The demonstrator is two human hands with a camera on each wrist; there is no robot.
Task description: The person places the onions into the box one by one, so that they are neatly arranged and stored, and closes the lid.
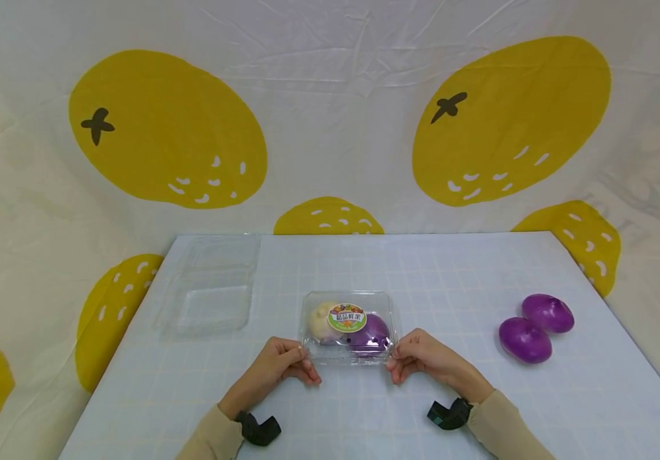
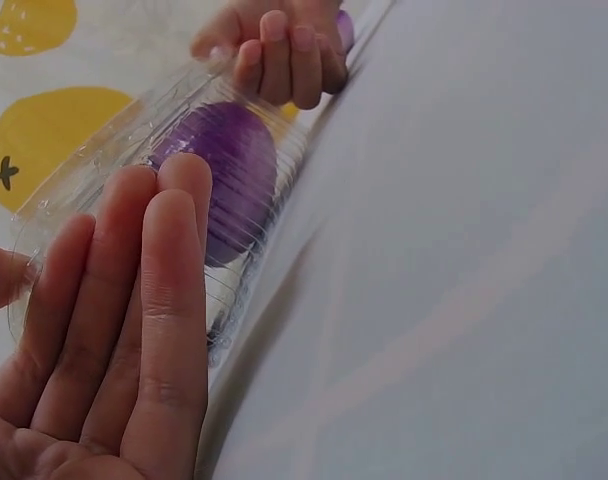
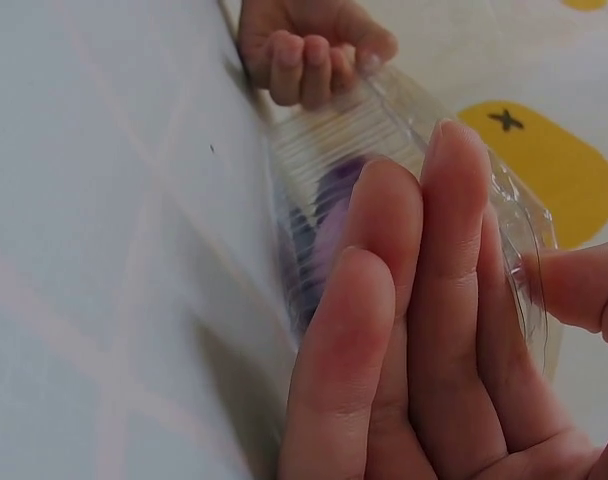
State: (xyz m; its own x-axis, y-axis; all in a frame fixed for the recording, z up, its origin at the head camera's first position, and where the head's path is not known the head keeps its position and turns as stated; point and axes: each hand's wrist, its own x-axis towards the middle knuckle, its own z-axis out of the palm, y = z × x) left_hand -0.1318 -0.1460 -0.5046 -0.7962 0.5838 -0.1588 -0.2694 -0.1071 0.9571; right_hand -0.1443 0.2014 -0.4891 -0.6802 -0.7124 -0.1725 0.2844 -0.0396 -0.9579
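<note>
A clear plastic clamshell box (image 1: 344, 360) with an oval fruit label (image 1: 347, 317) lies near the middle of the table. Inside, a pale yellowish-white round vegetable (image 1: 322, 324) sits beside a purple onion (image 1: 372, 333). My left hand (image 1: 285, 361) pinches the box's near left corner between thumb and forefinger. At the near right corner, my right hand (image 1: 422, 358) pinches the rim the same way. Both wrist views show the thumb on one side of the rim and the fingers on the other, with the remaining fingers fairly straight.
Two more purple onions (image 1: 525, 340) lie touching at the right of the table. An opened clear plastic box (image 1: 217, 306) stands at the back left. A white cloth with yellow fruit prints (image 1: 168, 128) hangs behind the table's far edge.
</note>
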